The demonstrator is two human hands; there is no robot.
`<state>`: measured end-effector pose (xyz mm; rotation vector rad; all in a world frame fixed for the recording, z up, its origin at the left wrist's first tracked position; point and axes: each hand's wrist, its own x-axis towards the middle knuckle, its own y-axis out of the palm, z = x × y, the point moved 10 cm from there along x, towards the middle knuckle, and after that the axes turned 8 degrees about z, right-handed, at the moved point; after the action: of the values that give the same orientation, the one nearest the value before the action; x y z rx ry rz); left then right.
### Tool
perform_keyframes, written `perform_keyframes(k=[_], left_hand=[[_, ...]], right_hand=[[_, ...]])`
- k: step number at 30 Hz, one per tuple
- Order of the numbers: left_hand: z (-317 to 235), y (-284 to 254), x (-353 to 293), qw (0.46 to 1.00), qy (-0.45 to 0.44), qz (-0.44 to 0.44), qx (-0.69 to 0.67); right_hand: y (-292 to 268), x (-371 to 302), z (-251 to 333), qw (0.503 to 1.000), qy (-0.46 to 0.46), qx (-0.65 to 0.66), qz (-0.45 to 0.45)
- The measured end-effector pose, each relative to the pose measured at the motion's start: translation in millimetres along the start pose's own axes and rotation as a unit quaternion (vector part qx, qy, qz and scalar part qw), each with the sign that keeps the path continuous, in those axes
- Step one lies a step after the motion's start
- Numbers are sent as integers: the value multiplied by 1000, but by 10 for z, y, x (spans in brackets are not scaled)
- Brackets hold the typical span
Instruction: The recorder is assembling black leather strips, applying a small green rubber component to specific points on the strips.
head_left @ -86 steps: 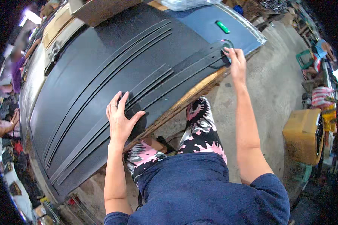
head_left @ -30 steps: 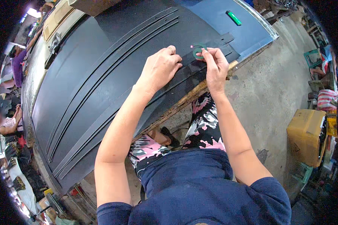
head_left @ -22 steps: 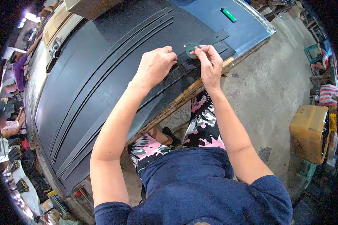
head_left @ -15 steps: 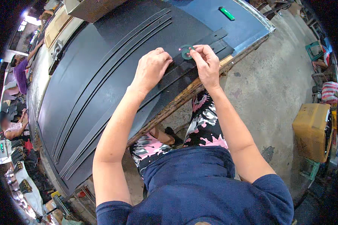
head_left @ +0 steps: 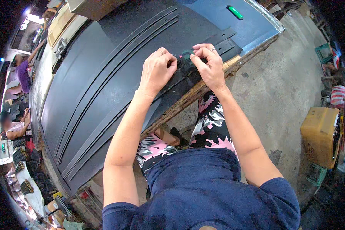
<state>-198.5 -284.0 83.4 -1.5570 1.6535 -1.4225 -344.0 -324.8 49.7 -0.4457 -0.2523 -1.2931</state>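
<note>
A dark green, ring-shaped roll (head_left: 186,56), like a roll of narrow tape, is between my two hands and looks blurred. My right hand (head_left: 209,68) has its thumb and forefinger at the ring's right edge. To its left, my left hand (head_left: 156,71) is closed, fingertips pinched together; whatever they hold is too small to make out. Beneath both hands lie long black strips (head_left: 222,37) with holes near their far ends, partly covered by my hands and forearms.
More thin black strips (head_left: 115,71) curve across the black sheet (head_left: 76,82) on the table. A green lighter (head_left: 235,12) lies on the blue surface at the far right. The wooden table edge (head_left: 234,63) runs before my legs. A cardboard box (head_left: 319,137) stands right; people work at left.
The green roll has dropped slightly and turned blurry between my hands. My right hand's fingers have spread a little around its edge. My left hand has barely shifted and stays pinched.
</note>
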Motion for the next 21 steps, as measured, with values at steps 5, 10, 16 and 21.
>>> perform_keyframes(k=[5,10,16,21], left_hand=[[24,-55,-113,997,-27,-75,-15],[17,-56,-147,994,-19,-110,-19],[24,-55,-166,992,-11,-127,-17],[31,-52,-173,991,-12,-135,-19]], right_hand=[[85,-6,60,996,-32,-75,31],[100,-6,80,993,-46,-98,37],[118,1,34,997,-26,-62,38],[113,2,44,997,-28,-65,36]])
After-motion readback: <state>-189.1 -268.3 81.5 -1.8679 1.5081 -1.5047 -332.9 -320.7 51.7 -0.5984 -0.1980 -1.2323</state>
